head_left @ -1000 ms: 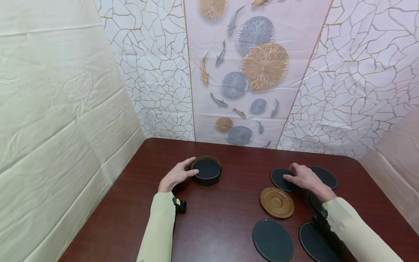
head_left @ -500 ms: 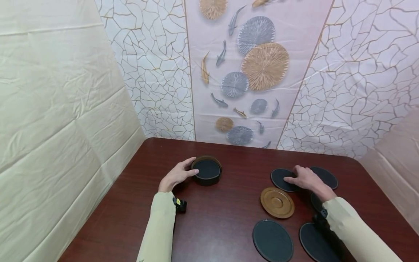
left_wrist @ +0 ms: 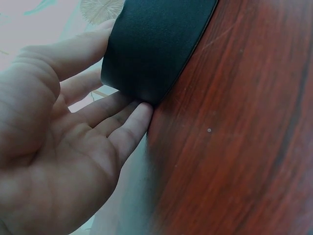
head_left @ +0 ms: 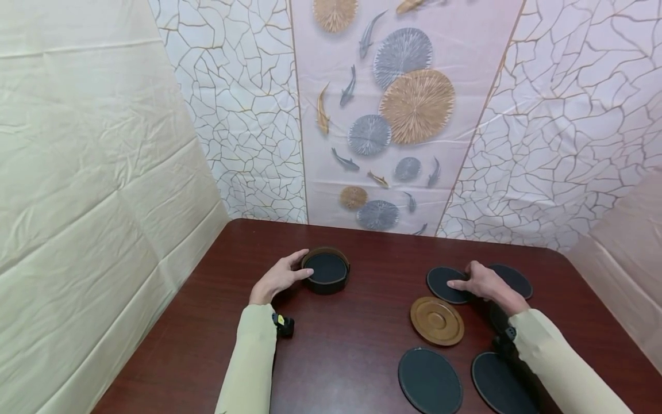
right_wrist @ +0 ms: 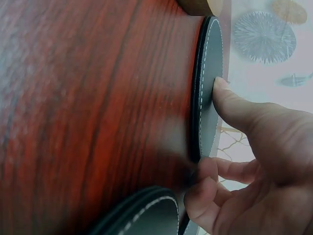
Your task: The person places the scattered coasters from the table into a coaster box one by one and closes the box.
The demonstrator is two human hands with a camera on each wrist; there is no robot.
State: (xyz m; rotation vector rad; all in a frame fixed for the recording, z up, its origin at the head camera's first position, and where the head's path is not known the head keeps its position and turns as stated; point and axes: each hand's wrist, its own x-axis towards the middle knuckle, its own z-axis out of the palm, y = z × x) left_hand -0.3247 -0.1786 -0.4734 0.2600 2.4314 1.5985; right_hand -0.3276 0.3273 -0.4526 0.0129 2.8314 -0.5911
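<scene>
Dark-wood table [head_left: 362,345], head view: left hand [head_left: 279,278] curled round holder [head_left: 326,270]; right hand [head_left: 481,282] fingertips flat on coaster [head_left: 443,284]. Left wrist: fingers [left_wrist: 122,132] cupping holder wall [left_wrist: 156,44]. Right wrist: thumb [right_wrist: 230,105] pressing coaster [right_wrist: 208,88], not yet lifted. Step judged: picking up coaster; next calls for raising its edge to pinch.
</scene>
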